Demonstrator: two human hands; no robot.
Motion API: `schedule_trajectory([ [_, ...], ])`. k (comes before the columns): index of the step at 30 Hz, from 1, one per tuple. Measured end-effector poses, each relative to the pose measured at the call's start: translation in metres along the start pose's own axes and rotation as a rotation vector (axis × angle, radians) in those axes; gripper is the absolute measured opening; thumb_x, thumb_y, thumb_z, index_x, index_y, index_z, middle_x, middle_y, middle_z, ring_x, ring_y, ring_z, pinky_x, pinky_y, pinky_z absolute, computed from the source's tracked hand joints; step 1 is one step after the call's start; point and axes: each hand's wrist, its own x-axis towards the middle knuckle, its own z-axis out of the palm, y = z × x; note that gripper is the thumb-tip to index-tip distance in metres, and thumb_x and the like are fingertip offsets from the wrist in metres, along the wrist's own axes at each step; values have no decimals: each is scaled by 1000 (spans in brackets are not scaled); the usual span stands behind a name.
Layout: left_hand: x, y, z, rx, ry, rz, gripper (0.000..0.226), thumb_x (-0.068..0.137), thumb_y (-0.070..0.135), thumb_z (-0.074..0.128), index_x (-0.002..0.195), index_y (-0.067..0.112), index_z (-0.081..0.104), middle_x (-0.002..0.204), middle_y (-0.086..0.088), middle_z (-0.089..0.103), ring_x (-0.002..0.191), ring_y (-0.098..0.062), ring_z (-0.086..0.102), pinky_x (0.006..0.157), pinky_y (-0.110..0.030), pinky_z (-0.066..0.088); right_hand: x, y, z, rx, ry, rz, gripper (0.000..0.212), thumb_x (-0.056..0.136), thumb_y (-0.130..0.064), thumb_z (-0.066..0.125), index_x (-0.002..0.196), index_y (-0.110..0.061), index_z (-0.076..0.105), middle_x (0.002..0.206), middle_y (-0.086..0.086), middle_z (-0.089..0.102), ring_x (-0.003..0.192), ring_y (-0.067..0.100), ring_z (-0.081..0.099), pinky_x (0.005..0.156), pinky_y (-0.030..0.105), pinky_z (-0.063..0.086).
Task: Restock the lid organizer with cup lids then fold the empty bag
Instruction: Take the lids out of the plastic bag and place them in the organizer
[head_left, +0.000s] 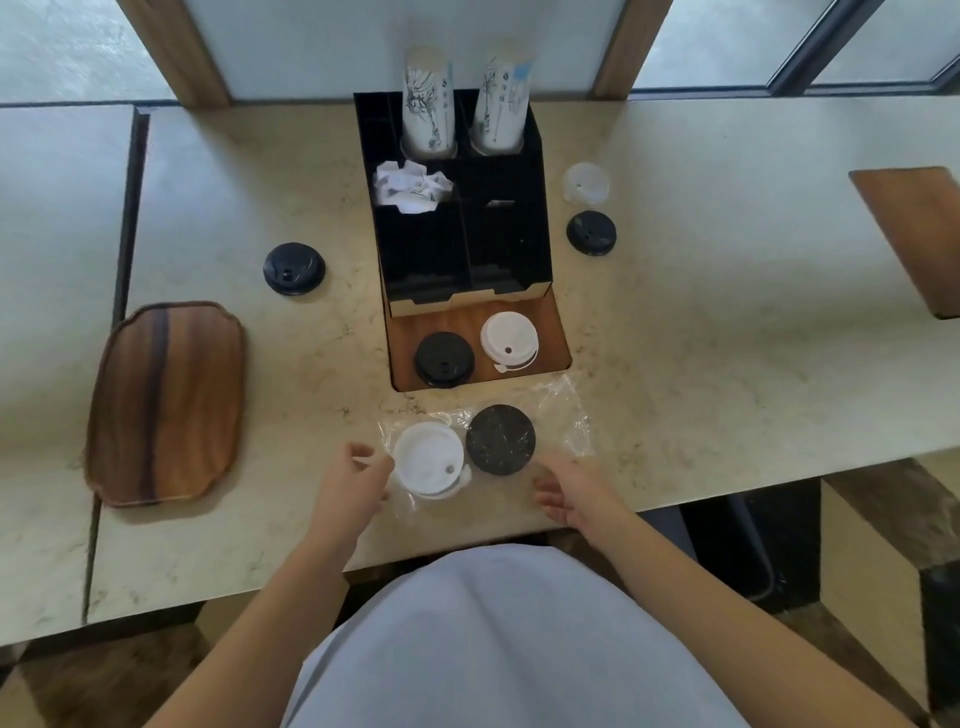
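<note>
Reaching in at the near edge of the counter (727, 364), both hands sit low by the clear plastic bag (563, 415), which lies flat and crinkled in front of the black lid organizer (457, 244). Left hand (353, 480) has fingers loosely curled right at the bag's left edge beside the white lid (428, 457); looks like it pinches the film, but I cannot tell for sure. Right hand (571, 496) is relaxed, palm partly up, fingers spread, holding nothing, just beside the bag's near right edge. A dark speckled lid (500, 439) lies touching the white one, apparently on or in the bag; which, unclear. Two more lids, black lid (444, 359) and white lid in tray (509, 340), rest on the organizer's wooden front shelf (545, 322); the slots above look mostly unfilled. Loose lids also lie to the left (294, 268) and right (591, 233) of the organizer, plus a translucent one (586, 183). Handling guess: lids are light, thin, fairly stiff but rim-flexible, easy to pinch at the rim between thumb and fingers; stacks may slide apart. Bag is featherweight, limp, slippery, clingy, so best taken by an edge or corner and flattened against the counter before folding. Wooden tray (166, 405) sits well apart, left.
</note>
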Motion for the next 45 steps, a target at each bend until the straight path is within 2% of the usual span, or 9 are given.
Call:
schedule_trajectory([
  [3,-13,2,6,92,73,78,36,93,26,63,126,16,52,100,-5,64,85,-22,66,74,-40,56,-3,-6,-14,43,79,-11,32,90,-47,66,103,-18,59,98,6,69,81,18,66,64,29,56],
  [8,-31,1,24,519,188,607,36,90,16,68,123,11,57,111,-4,59,95,-23,58,77,-35,50,-3,-18,-44,-172,421,-436,28,90,-28,62,116,-19,54,99,-1,61,88,19,62,77,44,58],
  [14,-33,18,67,816,55,894,40,88,16,73,126,12,66,124,-8,66,111,-32,60,92,-42,52,33,-45,-57,-601,162,-597,38,98,-33,55,136,-26,54,116,-8,57,102,11,56,89,30,47],
  [19,-31,26,101,937,-26,842,47,96,29,62,142,25,55,151,-6,50,137,-30,46,103,-45,47,62,-57,-72,-687,27,-615,45,96,-25,53,140,-21,51,110,-6,58,98,13,56,89,30,46],
  [23,-26,27,116,1028,-39,726,51,98,34,58,148,30,47,161,-6,38,148,-31,31,109,-48,42,77,-60,-82,-650,23,-574,46,92,-27,59,136,-18,50,93,-1,63,83,13,62,71,27,48],
  [27,-28,27,124,1052,-17,651,53,97,37,58,148,31,45,162,-6,35,149,-32,29,108,-50,43,85,-64,-78,-741,156,-631,67,85,-42,69,139,-12,43,126,6,55,112,25,57,90,36,47],
  [35,-32,37,127,1048,-23,631,53,94,35,61,145,26,50,157,-9,41,142,-34,35,106,-52,45,81,-72,-65,-746,125,-612,11,85,-28,63,90,-22,55,98,3,61,94,24,60,81,41,53],
  [39,-31,43,125,1069,-51,631,50,95,37,58,144,26,50,156,-8,41,139,-33,37,105,-50,44,71,-73,-67,-531,25,-563,15,84,-22,61,86,-30,48,84,-1,62,72,15,60,57,29,43],
  [45,-27,47,117,1081,-107,672,51,95,32,60,144,23,51,154,-6,42,138,-32,38,103,-47,45,73,-72,-90,-629,104,-539,14,89,-22,67,96,-22,54,92,0,64,79,17,61,68,36,54],
])
